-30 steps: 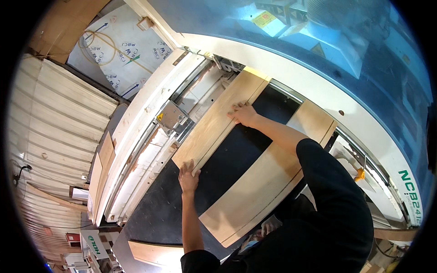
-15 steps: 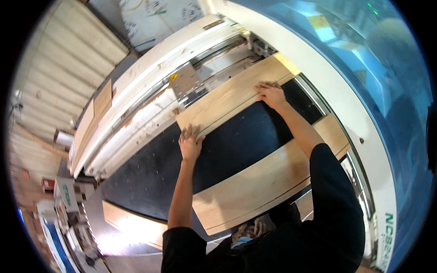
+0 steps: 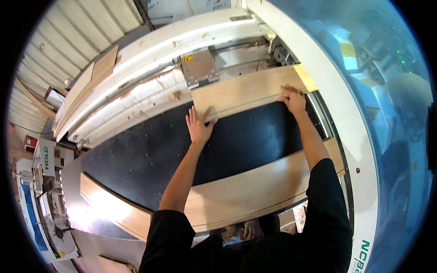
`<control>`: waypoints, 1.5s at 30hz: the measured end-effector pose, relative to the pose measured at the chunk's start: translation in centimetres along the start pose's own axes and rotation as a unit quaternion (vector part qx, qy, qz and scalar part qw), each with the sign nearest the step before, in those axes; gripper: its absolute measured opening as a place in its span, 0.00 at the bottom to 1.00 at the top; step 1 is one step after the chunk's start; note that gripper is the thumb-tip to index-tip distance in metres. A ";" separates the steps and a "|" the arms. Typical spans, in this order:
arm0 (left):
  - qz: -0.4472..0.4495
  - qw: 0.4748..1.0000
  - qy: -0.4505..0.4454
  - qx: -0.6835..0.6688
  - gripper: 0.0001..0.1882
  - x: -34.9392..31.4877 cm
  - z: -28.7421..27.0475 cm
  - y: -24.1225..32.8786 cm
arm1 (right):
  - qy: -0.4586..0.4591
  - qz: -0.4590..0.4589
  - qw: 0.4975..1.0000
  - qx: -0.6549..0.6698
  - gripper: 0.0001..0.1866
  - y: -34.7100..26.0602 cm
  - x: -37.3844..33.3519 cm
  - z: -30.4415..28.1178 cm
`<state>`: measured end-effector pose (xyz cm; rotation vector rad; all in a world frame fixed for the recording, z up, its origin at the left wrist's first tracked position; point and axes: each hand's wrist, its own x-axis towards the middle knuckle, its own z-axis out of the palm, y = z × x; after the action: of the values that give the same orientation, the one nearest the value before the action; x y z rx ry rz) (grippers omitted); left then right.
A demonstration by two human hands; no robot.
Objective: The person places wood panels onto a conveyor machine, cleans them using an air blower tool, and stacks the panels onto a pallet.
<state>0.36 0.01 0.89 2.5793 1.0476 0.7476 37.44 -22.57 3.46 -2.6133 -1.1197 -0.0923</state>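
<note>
A long pale wooden board (image 3: 246, 89) with a dark line along its near side lies at the far side of a black machine table (image 3: 241, 141). My left hand (image 3: 199, 129) is at its left end, fingers spread, with the thumb and index finger touching the near left corner. Toward the board's right end, my right hand (image 3: 294, 100) rests with fingers apart on its top, near the near edge. A second pale board (image 3: 255, 191) lies closer to me, running under my right forearm and partly hidden by my arms.
A metal carriage block (image 3: 199, 67) with a yellow label stands just beyond the far board. A white machine frame (image 3: 337, 91) with a blue transparent cover (image 3: 396, 150) borders the right. Another board (image 3: 114, 207) lies at left. A fan (image 3: 59, 232) stands at lower left.
My left hand has slid off the top of the far board to its left end, and its fingers have spread. The right hand stays on the board. The whole view has turned slightly.
</note>
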 end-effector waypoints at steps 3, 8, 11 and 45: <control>-0.008 1.000 -0.005 0.008 0.31 -0.5 -0.3 -0.1 | 0.014 -0.014 1.000 0.010 0.32 0.0 -1.1 1.2; -0.011 1.000 -0.004 0.013 0.31 -0.3 -0.6 0.7 | 0.038 0.161 0.986 0.035 0.46 1.3 -2.3 4.9; -0.013 1.000 -0.002 0.027 0.33 -0.3 -0.4 0.3 | 0.000 0.174 0.985 0.023 0.57 -1.1 -2.8 5.4; -0.066 0.989 0.014 0.134 0.59 -0.4 1.8 -1.7 | 0.112 0.090 0.989 0.021 0.61 -2.8 -3.0 6.0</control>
<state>0.11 0.86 -1.50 2.6892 1.3975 0.6509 33.02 -21.08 -2.05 -2.5752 -0.7983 -0.3111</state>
